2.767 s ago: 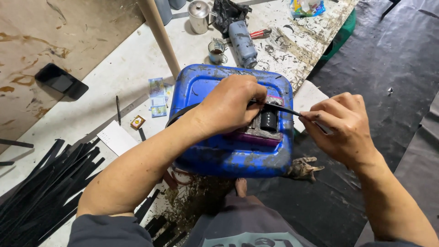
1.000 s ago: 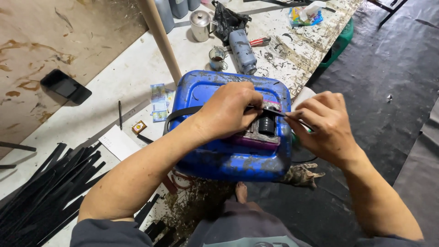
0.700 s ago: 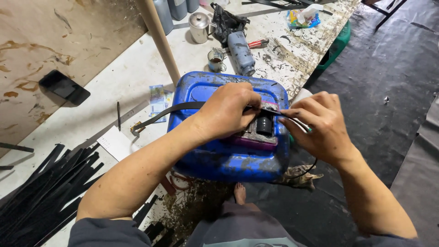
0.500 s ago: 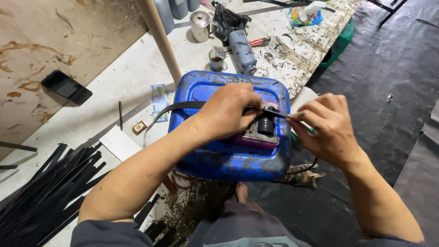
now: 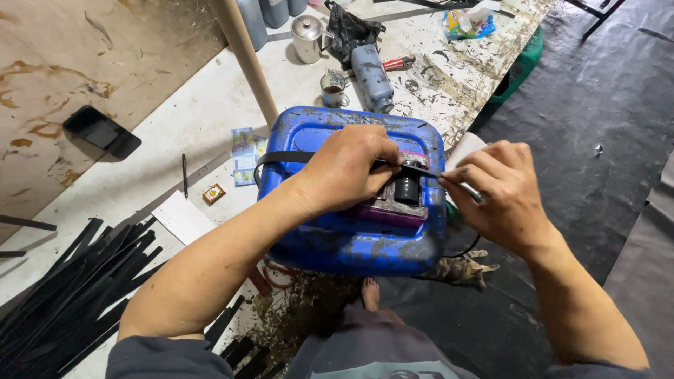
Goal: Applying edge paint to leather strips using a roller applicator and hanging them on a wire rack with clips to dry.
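Your stained white workbench (image 5: 210,119) stands over dark floor sheeting (image 5: 597,140). On the blue jerrycan (image 5: 351,238), your left hand (image 5: 347,168) presses the black strap (image 5: 288,156); your right hand (image 5: 502,186) fingers pinch its end.

strip (image 5: 288,157) middle hidden under left hand (image 5: 351,168)

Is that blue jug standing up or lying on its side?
On its side. The blue jug shows its broad face upward, with the left hand pressing a black strip flat across it.
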